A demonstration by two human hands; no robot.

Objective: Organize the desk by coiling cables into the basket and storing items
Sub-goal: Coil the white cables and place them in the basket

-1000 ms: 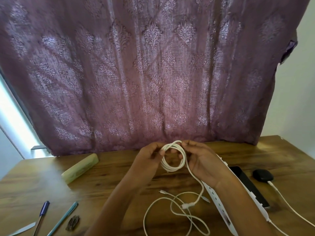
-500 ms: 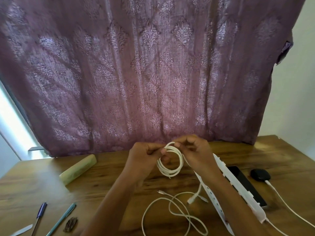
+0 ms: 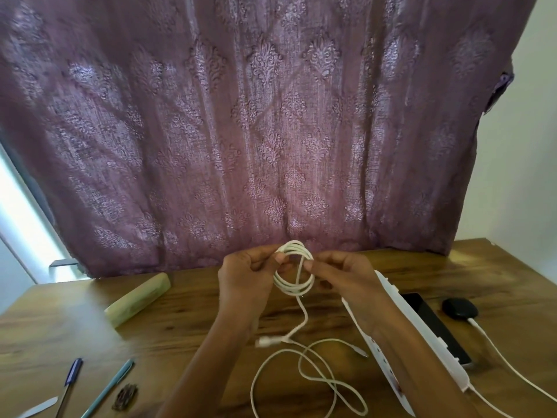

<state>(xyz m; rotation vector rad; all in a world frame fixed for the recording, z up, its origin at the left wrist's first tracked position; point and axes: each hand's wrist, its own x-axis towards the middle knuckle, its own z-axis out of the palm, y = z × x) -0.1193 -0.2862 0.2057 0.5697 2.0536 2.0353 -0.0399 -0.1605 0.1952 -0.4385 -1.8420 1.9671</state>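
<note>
A white cable, wound into a small coil [image 3: 294, 285], is held up over the wooden desk [image 3: 196, 321]. My left hand [image 3: 245, 279] pinches the coil's upper left side. My right hand [image 3: 340, 277] pinches its right side, where one strand crosses the ring. The cable's free tail hangs from the coil down to a white plug [image 3: 266, 341] just above the desk. A second loose white cable [image 3: 313, 378] lies in loops on the desk below my hands. No basket is in view.
A white power strip [image 3: 422, 336] runs along under my right forearm, with a black phone [image 3: 434, 324] and a black puck with a white lead [image 3: 459, 308] beside it. A pale green case [image 3: 137, 300], two pens [image 3: 90, 384] and a dark clip [image 3: 125, 396] lie left. A purple curtain hangs behind.
The free tail has shortened as another turn went onto the coil. Its plug has swung from the right side to the left, and a strand now crosses the ring.
</note>
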